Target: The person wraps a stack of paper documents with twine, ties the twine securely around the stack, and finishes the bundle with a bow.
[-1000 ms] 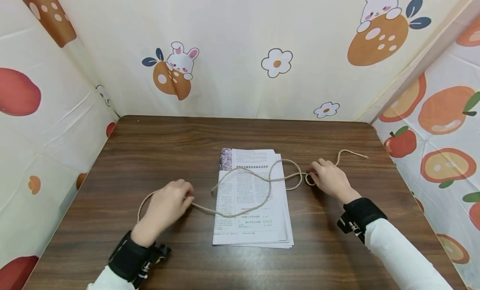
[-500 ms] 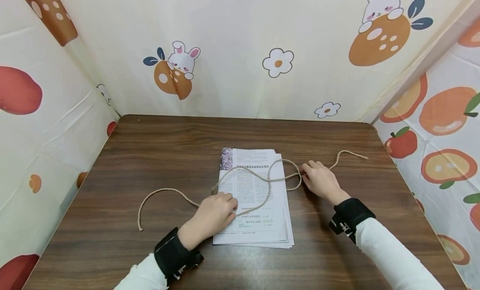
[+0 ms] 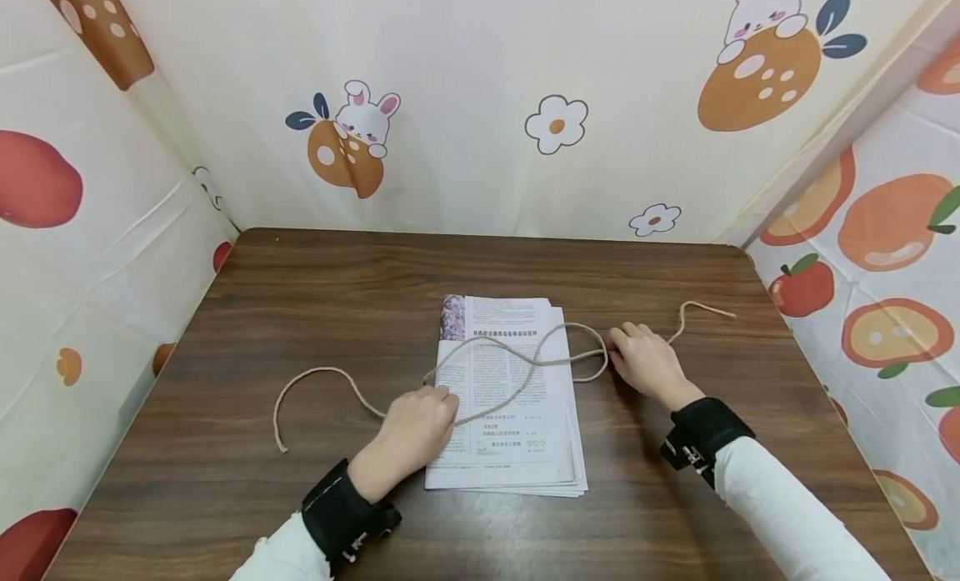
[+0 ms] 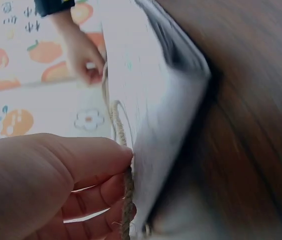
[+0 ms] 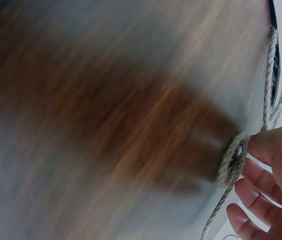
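A stack of newspapers [image 3: 517,448] lies in the middle of the wooden table [image 3: 300,298]. A length of jute twine [image 3: 540,360] loops across it. My left hand [image 3: 441,404] pinches the twine at the stack's left edge; the left wrist view shows the twine [image 4: 127,200] between thumb and fingers beside the newspapers [image 4: 165,125]. My right hand [image 3: 621,348] holds the twine just right of the stack, at a small coiled loop [image 5: 233,160] against my fingertips [image 5: 268,150]. One free end trails off left [image 3: 300,381] and the other trails back right [image 3: 705,308].
Printed cloth walls with fruit and rabbit figures [image 3: 352,139] close the table in at the back, left and right. Bare wood lies around the newspapers on all sides. Both wrist views are blurred.
My left hand let go of the twine's left part, moved right to the newspapers' left edge and took hold of the twine there. The right hand shifted slightly left.
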### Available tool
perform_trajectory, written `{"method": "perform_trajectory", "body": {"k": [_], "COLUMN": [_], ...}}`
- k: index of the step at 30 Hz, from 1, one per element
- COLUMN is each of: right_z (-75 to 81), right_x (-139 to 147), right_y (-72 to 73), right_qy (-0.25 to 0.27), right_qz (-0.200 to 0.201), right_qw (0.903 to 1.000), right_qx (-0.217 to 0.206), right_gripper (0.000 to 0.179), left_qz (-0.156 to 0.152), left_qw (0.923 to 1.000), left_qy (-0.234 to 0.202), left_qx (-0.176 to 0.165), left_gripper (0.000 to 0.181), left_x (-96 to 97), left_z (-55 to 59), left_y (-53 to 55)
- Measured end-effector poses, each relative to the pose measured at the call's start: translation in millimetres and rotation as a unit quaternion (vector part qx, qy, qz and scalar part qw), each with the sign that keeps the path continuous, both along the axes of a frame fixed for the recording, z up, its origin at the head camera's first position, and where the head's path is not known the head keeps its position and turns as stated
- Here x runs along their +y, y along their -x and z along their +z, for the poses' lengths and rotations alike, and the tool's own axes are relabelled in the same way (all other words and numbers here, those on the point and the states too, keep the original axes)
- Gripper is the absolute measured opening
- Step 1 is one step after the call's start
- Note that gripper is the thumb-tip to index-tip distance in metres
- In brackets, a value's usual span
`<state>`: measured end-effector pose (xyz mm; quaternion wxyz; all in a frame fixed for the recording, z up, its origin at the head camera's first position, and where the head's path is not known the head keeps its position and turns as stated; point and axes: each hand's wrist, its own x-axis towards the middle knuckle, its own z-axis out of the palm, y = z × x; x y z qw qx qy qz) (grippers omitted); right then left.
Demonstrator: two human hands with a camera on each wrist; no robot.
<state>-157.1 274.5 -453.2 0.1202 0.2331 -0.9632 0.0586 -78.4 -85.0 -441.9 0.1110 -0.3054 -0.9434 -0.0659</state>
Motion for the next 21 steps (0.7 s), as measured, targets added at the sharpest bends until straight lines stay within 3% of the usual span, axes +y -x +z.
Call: {"method": "perform_trajectory", "body": {"k": [13,21], "right_z": [2.2,3.7], "right_x": [18,30], "right_y": [-2.7,-2.8], "right_qy": [0.003,-0.008], "right_qz": [-0.006,-0.042], "right_qw": [0.9996,0.9991], "right_qx": [0.028,0.002], "right_gripper": [0.012,0.009], "left_qz": [0.106,0.144], "left_qw": [0.9933,0.9868], "left_qy": [-0.03,-0.023], "left_qx": [-0.036,-0.071], "left_gripper": [0.02,0.02], "left_x": [-66.9,-100.9], "left_z": [1.6,2.6], "left_y": [8.0,9.3]}}
